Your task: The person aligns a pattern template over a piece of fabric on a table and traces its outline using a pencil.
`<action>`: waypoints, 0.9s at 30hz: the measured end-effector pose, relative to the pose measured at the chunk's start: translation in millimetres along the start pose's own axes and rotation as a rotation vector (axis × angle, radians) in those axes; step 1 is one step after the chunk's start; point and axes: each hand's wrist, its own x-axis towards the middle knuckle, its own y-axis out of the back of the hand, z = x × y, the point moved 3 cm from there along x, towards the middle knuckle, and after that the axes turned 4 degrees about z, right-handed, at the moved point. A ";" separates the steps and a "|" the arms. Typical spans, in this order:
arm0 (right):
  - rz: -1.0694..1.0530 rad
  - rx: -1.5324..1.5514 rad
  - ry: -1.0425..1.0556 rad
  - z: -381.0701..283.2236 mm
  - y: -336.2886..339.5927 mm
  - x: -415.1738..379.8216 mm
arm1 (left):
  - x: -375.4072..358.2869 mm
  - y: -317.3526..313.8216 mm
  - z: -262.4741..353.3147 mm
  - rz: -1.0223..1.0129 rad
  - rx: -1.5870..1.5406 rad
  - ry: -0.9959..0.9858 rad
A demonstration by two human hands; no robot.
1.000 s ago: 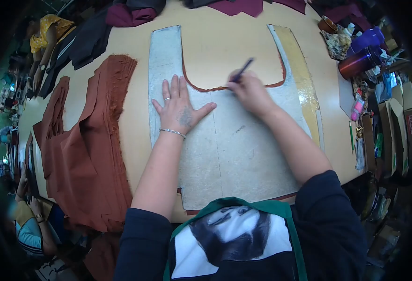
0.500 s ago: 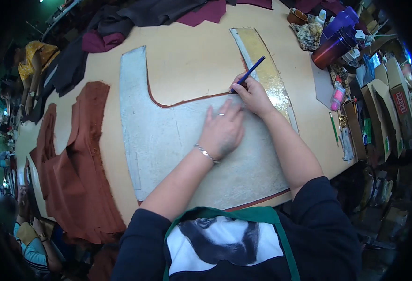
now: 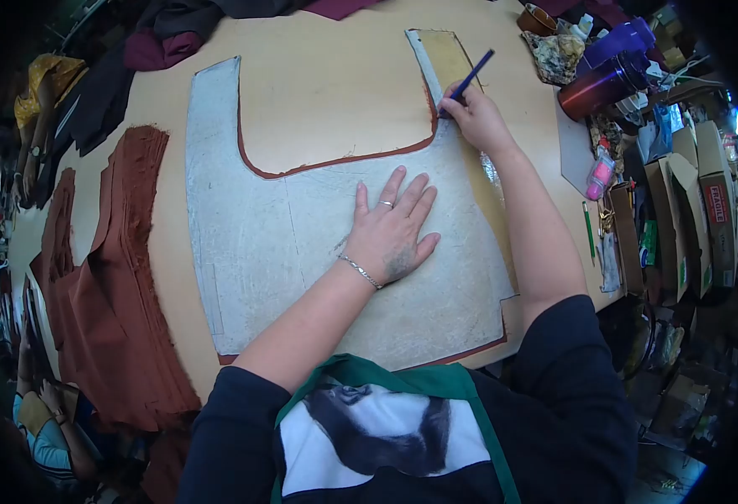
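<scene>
A pale grey-white pattern sheet [image 3: 243,244] with a deep curved cut-out lies over rust-brown fabric [image 3: 361,156], which shows as a thin rim along its edges. My left hand [image 3: 392,225] rests flat on the sheet below the curve, fingers spread. A dark blue pen [image 3: 472,77] is pinched in my right hand [image 3: 476,119], its lower end at the sheet's edge near the top of the curve's right side. Beneath my right hand and forearm runs a yellowish strip [image 3: 449,59], partly covered by the sheet.
Stacked rust-brown fabric pieces [image 3: 113,311] lie at the left, dark and maroon cloth [image 3: 163,49] at the upper left. A metallic bottle [image 3: 600,86], pink bottle [image 3: 601,175], green pencil [image 3: 589,231] and cardboard boxes [image 3: 680,218] are at the right. Other people are at the far left.
My right hand has moved up and right with the pen, from the curve's lower edge to its right side. My left hand has shifted slightly down and its fingers have spread flat.
</scene>
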 end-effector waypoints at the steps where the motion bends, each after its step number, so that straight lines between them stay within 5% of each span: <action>1: 0.002 -0.034 0.011 -0.7 0.1 8.6 | -0.3 0.0 0.5 0.002 0.000 0.002; 11: 0.083 -0.153 0.048 16.9 -12.1 78.1 | 1.2 1.4 -1.2 -0.011 -0.015 0.014; 16: -0.102 -0.080 -0.004 -3.5 2.5 24.7 | 1.3 1.0 -1.9 -0.015 -0.023 0.020; 27: 0.056 -0.036 0.050 -53.4 -45.1 -60.1 | 0.3 4.6 -0.1 -0.027 -0.030 0.033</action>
